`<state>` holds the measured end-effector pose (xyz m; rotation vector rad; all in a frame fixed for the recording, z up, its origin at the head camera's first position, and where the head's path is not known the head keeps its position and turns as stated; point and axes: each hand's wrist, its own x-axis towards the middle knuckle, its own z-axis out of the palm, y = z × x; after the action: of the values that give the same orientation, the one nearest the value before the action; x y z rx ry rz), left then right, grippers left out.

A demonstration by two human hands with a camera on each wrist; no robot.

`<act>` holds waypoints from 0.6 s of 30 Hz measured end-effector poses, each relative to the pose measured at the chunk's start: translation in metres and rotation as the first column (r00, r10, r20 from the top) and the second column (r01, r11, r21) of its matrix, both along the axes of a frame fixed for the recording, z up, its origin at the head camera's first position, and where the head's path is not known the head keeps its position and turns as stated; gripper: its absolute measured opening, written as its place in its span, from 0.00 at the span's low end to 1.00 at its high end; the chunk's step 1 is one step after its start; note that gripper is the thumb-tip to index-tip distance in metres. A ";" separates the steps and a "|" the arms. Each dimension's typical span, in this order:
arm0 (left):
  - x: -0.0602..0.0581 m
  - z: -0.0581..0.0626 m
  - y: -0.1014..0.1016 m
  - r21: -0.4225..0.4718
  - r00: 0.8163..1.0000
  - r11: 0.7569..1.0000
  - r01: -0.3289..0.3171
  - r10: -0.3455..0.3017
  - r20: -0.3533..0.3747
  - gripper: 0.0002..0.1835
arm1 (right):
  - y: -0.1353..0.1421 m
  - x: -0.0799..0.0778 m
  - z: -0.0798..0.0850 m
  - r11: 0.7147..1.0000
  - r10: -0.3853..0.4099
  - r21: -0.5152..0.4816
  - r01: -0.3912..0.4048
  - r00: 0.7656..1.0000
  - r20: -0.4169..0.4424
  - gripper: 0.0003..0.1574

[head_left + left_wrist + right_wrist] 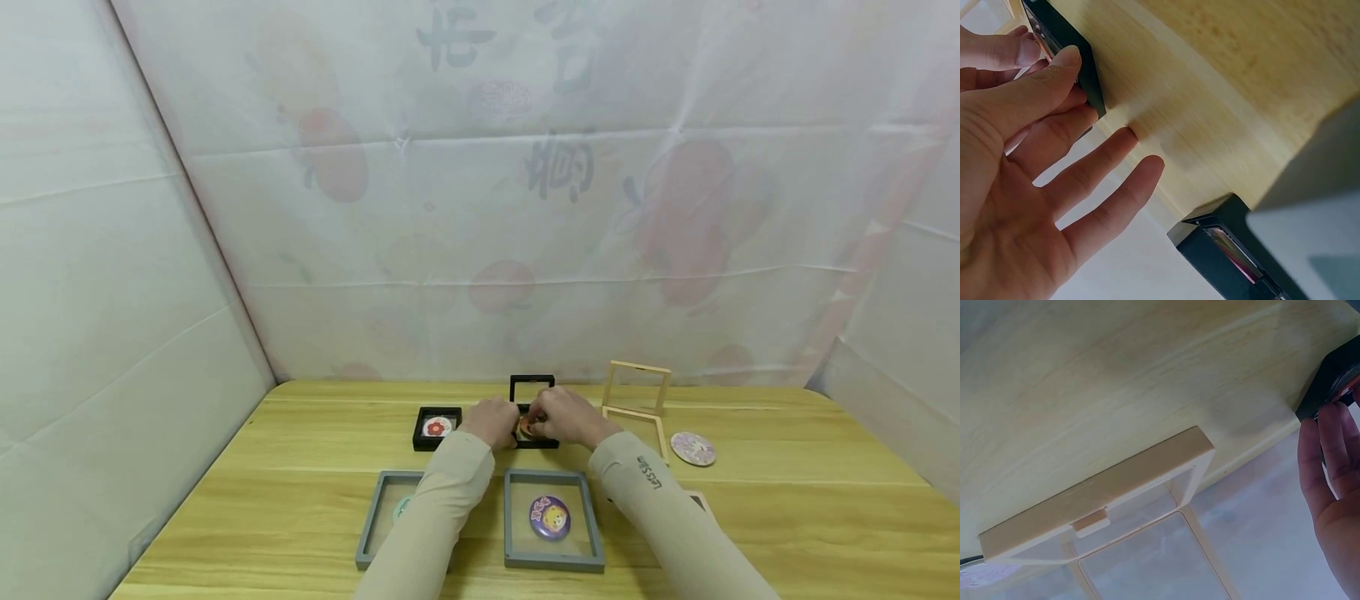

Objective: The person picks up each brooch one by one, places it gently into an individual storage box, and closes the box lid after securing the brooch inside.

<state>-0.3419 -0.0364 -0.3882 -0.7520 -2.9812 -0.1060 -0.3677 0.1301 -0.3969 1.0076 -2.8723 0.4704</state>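
Observation:
At the back middle of the table stands a small black display frame (540, 444) with its lid raised. My left hand (491, 421) grips its left side, thumb and index finger at a corner in the left wrist view, the other fingers extended. My right hand (570, 415) reaches in from the right and pinches an orange-red round badge (526, 427) inside the frame. The fingers partly cover the badge. In the right wrist view, the fingertips of my right hand (1338, 469) meet the black frame's edge beside a red strip of the badge.
Left stands a black frame (415, 433) with a red-flower badge. Nearer are two grey frames (555, 562) holding badges, one partly behind my left sleeve. On the right are an open beige frame (663, 437) and a loose pale-purple badge (693, 448). A cloth wall (450, 208) rises behind.

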 end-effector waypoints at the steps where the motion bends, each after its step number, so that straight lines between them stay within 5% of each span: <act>1: 0.000 0.000 0.000 0.001 1.000 1.000 0.001 -0.001 0.000 0.08 | 0.000 0.000 0.000 1.000 0.010 -0.003 -0.010 1.000 -0.005 0.05; 5: 0.002 0.003 -0.003 0.019 1.000 1.000 0.004 -0.004 0.030 0.09 | 0.000 0.002 0.001 0.999 0.031 -0.013 -0.031 0.999 -0.011 0.05; 11: 0.000 0.015 -0.014 0.088 0.967 0.996 -0.028 0.005 0.255 0.07 | 0.006 -0.002 0.000 0.998 -0.010 -0.057 0.011 1.000 0.023 0.04; 18: -0.005 0.022 -0.025 0.186 0.988 0.982 -0.029 0.000 0.155 0.10 | 0.021 -0.006 0.005 0.988 -0.078 -0.127 0.087 0.995 0.067 0.07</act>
<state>-0.3464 -0.0615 -0.3660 -0.7302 -3.0609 -0.4578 -0.3734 0.1511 -0.3924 0.8652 -2.8786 0.6840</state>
